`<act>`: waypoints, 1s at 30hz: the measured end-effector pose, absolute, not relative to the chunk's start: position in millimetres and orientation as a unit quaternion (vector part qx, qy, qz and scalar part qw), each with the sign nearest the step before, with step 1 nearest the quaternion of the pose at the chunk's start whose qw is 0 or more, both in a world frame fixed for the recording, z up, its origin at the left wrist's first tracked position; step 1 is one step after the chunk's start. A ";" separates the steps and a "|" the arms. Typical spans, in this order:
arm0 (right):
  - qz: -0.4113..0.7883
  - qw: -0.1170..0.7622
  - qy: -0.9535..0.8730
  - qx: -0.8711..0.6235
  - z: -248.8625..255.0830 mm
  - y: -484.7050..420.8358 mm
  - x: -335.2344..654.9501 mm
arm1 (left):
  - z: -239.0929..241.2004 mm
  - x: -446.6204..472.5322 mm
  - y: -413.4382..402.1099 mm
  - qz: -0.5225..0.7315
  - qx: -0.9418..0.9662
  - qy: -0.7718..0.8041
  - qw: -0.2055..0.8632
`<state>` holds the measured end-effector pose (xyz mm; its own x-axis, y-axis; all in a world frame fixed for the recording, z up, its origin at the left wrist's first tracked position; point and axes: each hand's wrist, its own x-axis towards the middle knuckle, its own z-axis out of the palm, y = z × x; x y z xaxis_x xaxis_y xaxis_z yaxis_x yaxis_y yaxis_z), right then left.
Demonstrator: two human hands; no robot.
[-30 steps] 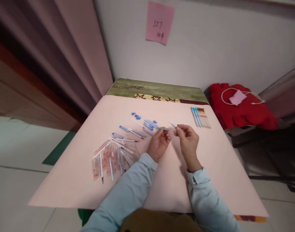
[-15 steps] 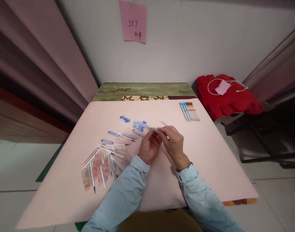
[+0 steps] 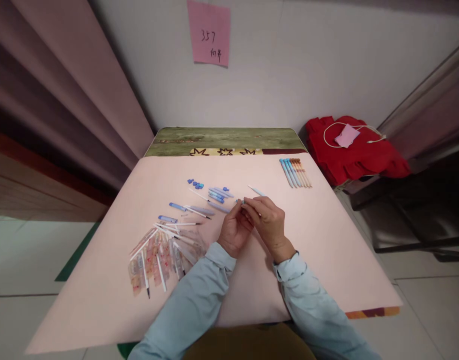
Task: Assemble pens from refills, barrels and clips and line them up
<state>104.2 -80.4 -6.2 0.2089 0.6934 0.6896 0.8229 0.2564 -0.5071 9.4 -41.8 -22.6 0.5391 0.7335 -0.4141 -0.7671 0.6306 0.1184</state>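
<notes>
My left hand point(image 3: 236, 231) and my right hand point(image 3: 267, 220) meet over the middle of the table, fingertips pinched together on a small blue pen part point(image 3: 241, 201). Most of that part is covered by the fingers. Just beyond my right hand lies a light blue pen barrel point(image 3: 256, 190) with a white tip. To the left are blue pen barrels point(image 3: 216, 195), small blue caps point(image 3: 195, 184) and a blue clip piece point(image 3: 167, 219). White pen refills point(image 3: 176, 224) lie scattered over a heap of clear, pink-printed wrappers point(image 3: 154, 265).
At the far right of the pale pink table cover point(image 3: 327, 250), finished-looking blue and brown pens point(image 3: 295, 173) lie in a row. A red cloth point(image 3: 353, 155) with a white cable and a pink note is beyond the right edge. A dark chair point(image 3: 409, 215) stands at right.
The blue part between my fingertips shows less than before and has turned slightly. Both hands stay nearly in place; the view has shifted a little.
</notes>
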 end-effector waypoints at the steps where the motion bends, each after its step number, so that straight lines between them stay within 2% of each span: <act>1: -0.062 0.496 -0.623 -0.602 -4.7 -80.2 105.6 | -22.8 9.1 -41.8 0.427 -0.034 0.215 0.878; 6: -0.069 0.512 -0.542 -0.663 -4.5 -76.2 130.2 | -20.2 4.4 -37.8 0.432 0.010 0.174 0.885; 12: -0.040 0.336 -0.485 -0.807 -32.8 -66.6 157.1 | -14.4 -0.4 -31.3 0.475 -0.007 0.200 0.857; 16: -0.039 0.289 -0.498 -0.816 -41.7 -60.6 156.9 | -14.3 -1.2 -29.9 0.481 -0.016 0.203 0.853; 20: -0.017 0.325 -0.490 -0.809 -34.9 -61.6 155.3 | -15.9 -1.8 -28.5 0.488 -0.007 0.202 0.849; 26: 0.044 0.452 -0.491 -0.744 -7.5 -78.8 145.9 | -14.8 -2.7 -26.8 0.509 0.000 0.200 0.837; 30: 0.062 0.478 -0.544 -0.687 9.1 -88.1 138.6 | -13.8 -3.6 -26.9 0.512 0.000 0.203 0.834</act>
<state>138.6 -88.1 9.1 0.4008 0.8063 0.4351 0.6878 0.0490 -0.7243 -3.6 -26.9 -13.8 0.3927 0.8550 -0.3387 -0.8552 0.4750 0.2076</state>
